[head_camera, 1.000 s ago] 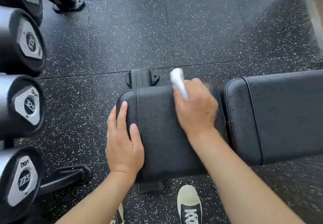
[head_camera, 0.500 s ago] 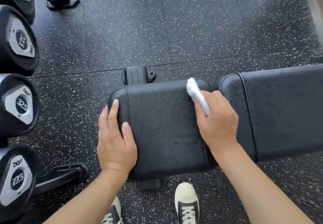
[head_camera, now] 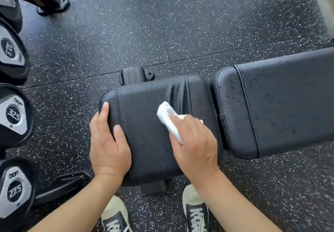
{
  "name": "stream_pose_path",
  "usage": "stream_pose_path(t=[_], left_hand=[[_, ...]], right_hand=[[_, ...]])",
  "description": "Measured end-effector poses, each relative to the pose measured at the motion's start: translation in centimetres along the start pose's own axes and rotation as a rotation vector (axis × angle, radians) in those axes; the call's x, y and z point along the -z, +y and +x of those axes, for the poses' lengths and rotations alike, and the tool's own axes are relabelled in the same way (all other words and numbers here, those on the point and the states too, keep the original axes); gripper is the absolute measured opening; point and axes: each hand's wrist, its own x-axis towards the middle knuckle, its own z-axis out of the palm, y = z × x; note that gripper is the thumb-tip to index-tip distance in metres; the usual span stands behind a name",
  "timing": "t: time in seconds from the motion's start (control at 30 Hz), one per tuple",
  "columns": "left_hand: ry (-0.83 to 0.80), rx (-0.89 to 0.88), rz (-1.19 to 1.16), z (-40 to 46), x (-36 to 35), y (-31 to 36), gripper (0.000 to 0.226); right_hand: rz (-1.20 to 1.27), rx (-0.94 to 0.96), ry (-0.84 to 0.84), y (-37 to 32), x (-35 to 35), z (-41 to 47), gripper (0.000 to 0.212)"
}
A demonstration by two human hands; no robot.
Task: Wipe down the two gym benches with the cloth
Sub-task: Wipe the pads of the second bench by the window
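A black padded gym bench lies across the middle of the view. Its short seat pad is nearest me and its long back pad runs off to the right. My right hand presses a folded white cloth onto the seat pad's right half, where the leather bunches into folds just beyond the cloth. My left hand rests flat on the pad's left edge, fingers apart and holding nothing. Only one bench is in view.
A rack of black dumbbells lines the left edge, with its feet on the speckled rubber floor. The bench frame's foot sticks out behind the seat pad. My two shoes stand below the pad.
My right hand has slid the cloth back from the seat pad's far right corner toward its middle and nearer to me. The left hand has stayed on the left edge.
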Motion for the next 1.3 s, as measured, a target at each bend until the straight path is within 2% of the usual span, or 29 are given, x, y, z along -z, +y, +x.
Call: stream_pose_path(t=[0.13, 0.27, 0.43, 0.5, 0.6, 0.7, 0.77, 0.87, 0.93, 1.0, 1.07, 1.13, 1.2, 1.3], left_hand=[[0.008, -0.002, -0.002, 0.0, -0.1, 0.0, 0.061], [0.014, -0.012, -0.003, 0.0, -0.1, -0.2, 0.061], [0.019, -0.013, 0.006, 0.0, -0.1, -0.2, 0.061], [0.02, -0.008, 0.003, 0.0, -0.1, -0.2, 0.061], [0.02, 0.001, 0.001, 0.0, -0.1, 0.0, 0.061], [0.007, 0.012, 0.0, 0.0, 0.1, 0.2, 0.062], [0.003, 0.013, -0.011, 0.0, 0.2, 0.3, 0.062], [-0.006, 0.017, -0.014, 0.0, 0.2, 0.1, 0.061], [-0.013, 0.021, -0.015, 0.0, 0.2, 0.0, 0.061], [-0.011, 0.017, -0.022, 0.0, 0.2, -0.1, 0.06], [-0.006, 0.016, -0.03, 0.0, 0.1, -0.2, 0.061], [-0.001, 0.014, -0.028, 0.0, 0.1, -0.2, 0.061], [-0.003, 0.005, -0.022, 0.1, 0.1, -0.1, 0.062], [-0.005, 0.007, 0.0, 0.0, 0.4, 0.2, 0.062]], right_hand=[[0.061, 0.139, -0.131, 1.2, 2.7, -6.7, 0.038], [0.061, 0.21, -0.153, 1.5, 2.6, -8.1, 0.033], [-0.006, 0.251, -0.073, 0.3, -0.9, 3.0, 0.018], [0.01, 0.163, -0.04, 0.1, -2.4, 8.9, 0.012], [0.002, 0.037, -0.04, -0.2, -3.6, 13.6, 0.016], [0.051, 0.077, -0.041, -1.0, -2.8, 10.0, 0.013], [0.107, 0.184, -0.12, -1.4, -1.5, 3.4, 0.012], [0.159, 0.362, -0.228, -0.3, 0.7, -6.0, 0.024], [0.152, 0.475, -0.231, 1.0, 1.2, -7.8, 0.025], [0.109, 0.563, -0.226, 1.5, 0.7, -6.0, 0.021], [0.034, 0.506, -0.173, 1.1, -0.4, -2.0, 0.014], [-0.013, 0.318, -0.092, 0.1, -1.8, 3.0, 0.011], [0.017, 0.145, -0.031, -1.4, -3.1, 7.9, 0.013], [0.002, 0.031, -0.031, -2.8, -4.7, 13.0, 0.016]])
